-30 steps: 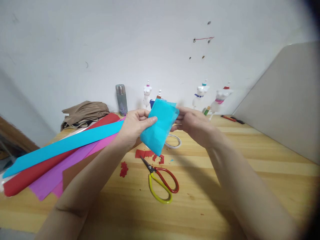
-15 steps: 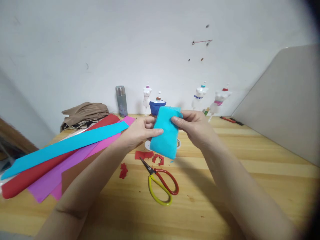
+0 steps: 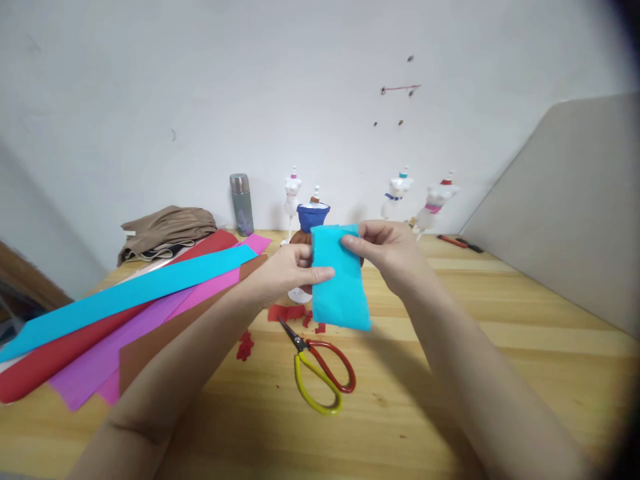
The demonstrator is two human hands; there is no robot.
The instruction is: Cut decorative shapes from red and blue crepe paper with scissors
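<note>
Your R hand [image 3: 393, 250] has come round since 1 s ago: thumb now on the front of the layered turquoise pc [image 3: 337, 290], which hangs straighter. L hand [image 3: 290, 270] pinches its left edge, so you've got it narrow-gripped both sides, up above the table.

Progress: red flower cutouts [image 3: 245, 347] look done; red scraps [image 3: 290, 312] lie by the scissors [image 3: 300, 343], which rest on the wood. Turquoise pc shows no cut shape yet; can't tell what else is left.

Further out: turquoise strip [image 3: 135, 293] etc. fanned at left, brown cloth [image 3: 170, 223], flask [image 3: 243, 207], mini dress form w/ blue top [image 3: 313, 217]. Wood table [image 3: 550, 333] stands against a marked white wall [image 3: 150, 80], w/ pale panel [image 3: 575, 200] at right.
</note>
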